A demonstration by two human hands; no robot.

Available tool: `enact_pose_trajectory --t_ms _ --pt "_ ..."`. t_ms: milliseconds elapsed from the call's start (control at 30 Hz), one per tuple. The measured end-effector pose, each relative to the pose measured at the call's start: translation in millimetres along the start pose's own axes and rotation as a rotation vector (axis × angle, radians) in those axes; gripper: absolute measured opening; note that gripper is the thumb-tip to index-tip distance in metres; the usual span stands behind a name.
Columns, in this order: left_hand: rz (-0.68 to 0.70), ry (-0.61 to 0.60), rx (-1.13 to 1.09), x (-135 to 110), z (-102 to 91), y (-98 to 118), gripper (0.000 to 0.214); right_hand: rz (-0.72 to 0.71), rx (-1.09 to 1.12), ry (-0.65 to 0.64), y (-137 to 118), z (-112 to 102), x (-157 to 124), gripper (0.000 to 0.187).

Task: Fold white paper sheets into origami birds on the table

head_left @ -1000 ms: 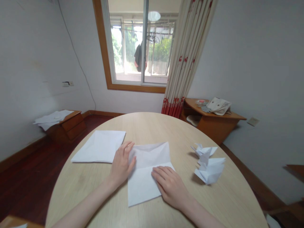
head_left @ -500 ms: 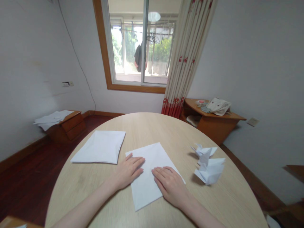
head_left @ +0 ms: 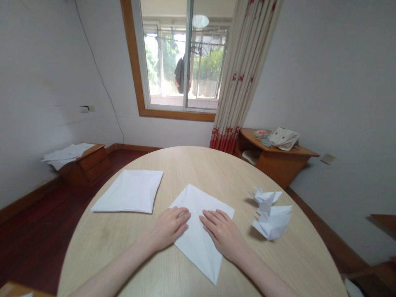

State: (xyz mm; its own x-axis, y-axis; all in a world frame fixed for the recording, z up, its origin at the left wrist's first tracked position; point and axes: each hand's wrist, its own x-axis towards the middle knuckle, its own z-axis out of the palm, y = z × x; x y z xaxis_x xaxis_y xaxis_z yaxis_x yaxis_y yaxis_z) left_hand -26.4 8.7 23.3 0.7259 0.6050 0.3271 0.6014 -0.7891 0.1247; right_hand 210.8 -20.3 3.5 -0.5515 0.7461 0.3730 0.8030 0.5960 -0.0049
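Observation:
A white sheet of paper (head_left: 198, 239) with faint creases lies flat on the round table, one corner pointing toward me and another away. On its left side rests my left hand (head_left: 170, 226), fingers stretched out over the surface. My right hand (head_left: 224, 233) lies flat on the right part of the same sheet, its fingers also extended. Between the two sets of fingertips a strip of bare paper shows. To the left of my left hand is a stack of white paper (head_left: 128, 192). Folded white paper figures (head_left: 272, 220) stand to the right of my right hand.
The pale round wooden table (head_left: 198, 161) fills the foreground. Behind it are a window and a patterned curtain (head_left: 235, 82). A corner cabinet (head_left: 278, 161) holding a cloth bag stands at the back right, and a low drawer unit (head_left: 93, 165) with papers at the left.
The sheet has turned under my hands, its far corner shifting left and its near corner right. Both hands stay on it in nearly the same places.

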Motion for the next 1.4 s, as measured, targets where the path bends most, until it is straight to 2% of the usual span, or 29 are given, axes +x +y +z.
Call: enact_pose_trajectory --t_ms 367,600,900,1200,1400 --pt "0.018 -0.074 0.029 0 -5.7 6 0.031 0.08 0.141 -0.104 -2 -13 1 0.035" --pt "0.03 -0.07 -0.016 -3 4.1 0 0.042 0.086 0.153 -0.099 1 -8 1 0.035" --pt "0.014 -0.002 -0.073 0 -1.4 -2 0.027 0.197 0.111 0.024 13 5 0 0.034" --pt "0.038 0.0 -0.228 0 -6.1 -4 0.028 0.134 0.127 0.098 13 2 0 0.031" --pt "-0.129 0.057 -0.453 -1 -2.1 -5 0.004 0.092 0.167 0.098 14 -2 0 0.035"
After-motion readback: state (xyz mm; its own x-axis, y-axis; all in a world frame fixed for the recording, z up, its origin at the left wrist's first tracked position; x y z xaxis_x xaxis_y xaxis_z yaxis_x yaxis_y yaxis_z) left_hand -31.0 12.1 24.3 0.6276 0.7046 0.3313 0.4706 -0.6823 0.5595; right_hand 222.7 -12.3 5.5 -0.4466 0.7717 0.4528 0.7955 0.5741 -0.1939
